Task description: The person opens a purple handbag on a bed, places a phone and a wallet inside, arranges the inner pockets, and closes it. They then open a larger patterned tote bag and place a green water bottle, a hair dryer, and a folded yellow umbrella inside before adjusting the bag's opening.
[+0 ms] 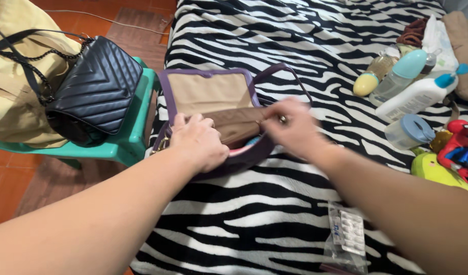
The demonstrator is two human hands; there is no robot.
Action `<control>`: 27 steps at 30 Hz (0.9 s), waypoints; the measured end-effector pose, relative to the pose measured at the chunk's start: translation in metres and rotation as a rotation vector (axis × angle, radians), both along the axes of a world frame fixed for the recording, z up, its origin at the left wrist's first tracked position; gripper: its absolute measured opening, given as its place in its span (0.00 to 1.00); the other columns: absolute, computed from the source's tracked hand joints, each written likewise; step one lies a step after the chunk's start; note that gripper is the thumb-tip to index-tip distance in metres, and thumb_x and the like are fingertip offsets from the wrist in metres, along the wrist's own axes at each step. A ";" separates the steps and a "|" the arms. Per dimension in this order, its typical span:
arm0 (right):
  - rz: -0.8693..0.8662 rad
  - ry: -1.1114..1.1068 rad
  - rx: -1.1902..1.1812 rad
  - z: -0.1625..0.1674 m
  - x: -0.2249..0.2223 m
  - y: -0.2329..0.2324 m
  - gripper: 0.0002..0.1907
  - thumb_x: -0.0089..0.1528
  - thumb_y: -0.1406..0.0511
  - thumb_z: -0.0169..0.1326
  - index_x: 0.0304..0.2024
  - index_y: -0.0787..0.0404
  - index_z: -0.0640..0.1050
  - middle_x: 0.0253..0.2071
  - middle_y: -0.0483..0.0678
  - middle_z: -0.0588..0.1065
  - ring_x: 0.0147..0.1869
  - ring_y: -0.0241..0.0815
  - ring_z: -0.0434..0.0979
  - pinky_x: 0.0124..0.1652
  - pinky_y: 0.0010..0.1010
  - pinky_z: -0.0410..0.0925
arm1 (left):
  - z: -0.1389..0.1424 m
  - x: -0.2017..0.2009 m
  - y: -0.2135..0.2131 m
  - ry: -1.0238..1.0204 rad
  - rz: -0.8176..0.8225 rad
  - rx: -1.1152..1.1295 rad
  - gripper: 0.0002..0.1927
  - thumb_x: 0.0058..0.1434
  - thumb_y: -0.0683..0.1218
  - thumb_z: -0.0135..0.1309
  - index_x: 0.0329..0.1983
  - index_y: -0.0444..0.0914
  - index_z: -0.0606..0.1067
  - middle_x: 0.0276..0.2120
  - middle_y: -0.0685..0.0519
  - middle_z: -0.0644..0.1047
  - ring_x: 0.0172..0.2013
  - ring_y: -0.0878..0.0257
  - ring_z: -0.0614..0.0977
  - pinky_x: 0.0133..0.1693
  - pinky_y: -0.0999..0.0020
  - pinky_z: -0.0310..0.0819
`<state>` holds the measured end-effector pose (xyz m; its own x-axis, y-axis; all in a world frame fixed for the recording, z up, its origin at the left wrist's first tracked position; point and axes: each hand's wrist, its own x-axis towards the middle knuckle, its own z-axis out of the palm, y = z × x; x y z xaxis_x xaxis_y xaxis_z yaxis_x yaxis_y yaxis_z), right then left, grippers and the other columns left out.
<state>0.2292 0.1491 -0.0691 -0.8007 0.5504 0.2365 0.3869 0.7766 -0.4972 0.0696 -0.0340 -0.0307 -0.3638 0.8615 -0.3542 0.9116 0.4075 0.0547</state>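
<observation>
Your left hand (199, 141) holds the near edge of a purple bag (213, 109) that lies open on the zebra-striped bed (274, 198). Your right hand (291, 128) pinches a small metal zip pull at the bag's brown inside pocket. A black quilted purse (96, 86) sits on a green chair (127, 145). Bottles (402, 76) and pill packs (347, 231) lie nearby.

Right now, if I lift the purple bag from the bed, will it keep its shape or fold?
The purple bag will probably sag: its flap lies open and the left hand already presses one soft side. The thin strap likely dangles. With the right hand at its brown inner pocket and the top open, contents might slip out if tilted.
</observation>
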 end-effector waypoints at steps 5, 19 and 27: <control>-0.611 -0.444 -0.279 -0.029 0.149 0.077 0.17 0.62 0.58 0.52 0.36 0.66 0.83 0.28 0.60 0.79 0.32 0.52 0.80 0.35 0.43 0.72 | -0.010 0.008 -0.013 0.063 -0.002 0.062 0.21 0.64 0.55 0.42 0.47 0.45 0.82 0.60 0.56 0.72 0.66 0.54 0.62 0.66 0.30 0.36; -0.847 -0.367 -0.832 -0.109 0.244 -0.040 0.28 0.47 0.70 0.72 0.49 0.66 0.80 0.37 0.51 0.82 0.40 0.48 0.87 0.40 0.31 0.75 | -0.013 0.018 -0.013 0.060 0.069 0.052 0.21 0.65 0.53 0.41 0.52 0.46 0.80 0.69 0.55 0.64 0.71 0.52 0.56 0.65 0.27 0.29; -0.271 0.264 -0.214 0.003 0.123 -0.031 0.22 0.56 0.68 0.61 0.52 0.54 0.72 0.51 0.53 0.78 0.51 0.47 0.81 0.49 0.38 0.75 | -0.010 0.032 -0.018 0.032 0.091 0.071 0.21 0.65 0.52 0.40 0.54 0.45 0.79 0.70 0.54 0.63 0.73 0.52 0.53 0.67 0.30 0.27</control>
<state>0.3525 0.1180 -0.0662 -0.5482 0.7910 0.2717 0.4007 0.5336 -0.7448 0.1011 -0.0520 -0.0409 -0.4521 0.8469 -0.2799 0.8727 0.4849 0.0576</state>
